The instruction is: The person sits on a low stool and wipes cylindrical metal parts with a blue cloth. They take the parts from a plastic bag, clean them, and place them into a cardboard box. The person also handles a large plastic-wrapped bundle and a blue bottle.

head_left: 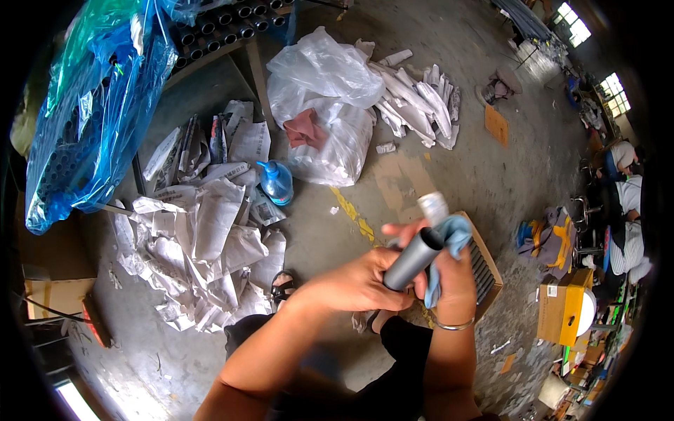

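My left hand (359,282) is wrapped round a dark grey metal tube (413,261), whose open end points up and away from me. My right hand (453,284), with a bracelet at its wrist, grips a light blue cloth (455,233) bunched against the tube's right side. A short white roll (434,208), apparently paper, shows just beyond the cloth; what holds it is hidden. Under and beside my right hand stands a shallow cardboard box (497,272) with a row of dark tubes inside.
Crumpled newspaper sheets (210,242) cover the floor at left, beside a blue pump bottle (276,184). Farther off lie a clear plastic bag (323,77) with a reddish cloth (305,130) and rolled papers (421,98). Stacked tubes (225,28) sit on a rack. People (625,189) are at far right.
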Demonstrator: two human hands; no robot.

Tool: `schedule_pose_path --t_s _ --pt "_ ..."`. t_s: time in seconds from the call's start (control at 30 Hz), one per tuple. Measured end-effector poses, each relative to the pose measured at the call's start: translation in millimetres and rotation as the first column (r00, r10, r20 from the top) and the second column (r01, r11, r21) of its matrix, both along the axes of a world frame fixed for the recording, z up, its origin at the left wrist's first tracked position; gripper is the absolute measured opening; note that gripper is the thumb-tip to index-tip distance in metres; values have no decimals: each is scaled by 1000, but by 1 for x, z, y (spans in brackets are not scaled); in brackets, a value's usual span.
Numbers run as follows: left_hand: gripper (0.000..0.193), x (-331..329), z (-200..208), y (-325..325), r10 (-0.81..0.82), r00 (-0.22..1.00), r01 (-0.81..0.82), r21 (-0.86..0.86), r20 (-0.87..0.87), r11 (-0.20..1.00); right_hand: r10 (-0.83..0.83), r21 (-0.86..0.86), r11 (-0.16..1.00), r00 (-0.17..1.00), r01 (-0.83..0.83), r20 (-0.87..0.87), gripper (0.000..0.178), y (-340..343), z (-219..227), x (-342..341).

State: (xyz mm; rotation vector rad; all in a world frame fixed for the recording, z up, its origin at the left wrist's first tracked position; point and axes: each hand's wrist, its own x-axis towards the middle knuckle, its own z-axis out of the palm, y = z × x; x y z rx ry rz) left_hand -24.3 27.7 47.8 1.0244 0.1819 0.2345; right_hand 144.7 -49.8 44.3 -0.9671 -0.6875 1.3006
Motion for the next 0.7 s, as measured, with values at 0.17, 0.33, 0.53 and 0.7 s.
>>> schedule_pose_path --t_s 0.17,0.33,0.53,0.7 --pt "18 8 -19 -11 6 1000 -7 23 8 1000 -241 199 929 918 312 -314 45 -7 -6 50" --pt "38 21 -18 -23 201 950 -256 -224 -240 940 -233 180 941 935 287 -268 44 -17 -10 63" --pt "47 41 -12 -38 119 923 -206 -206 -367 957 -322 128 918 893 376 -314 42 -29 -13 73" --pt "32 49 -20 -43 175 887 -314 -281 -428 907 -273 170 922 895 348 -353 33 -19 -8 65"
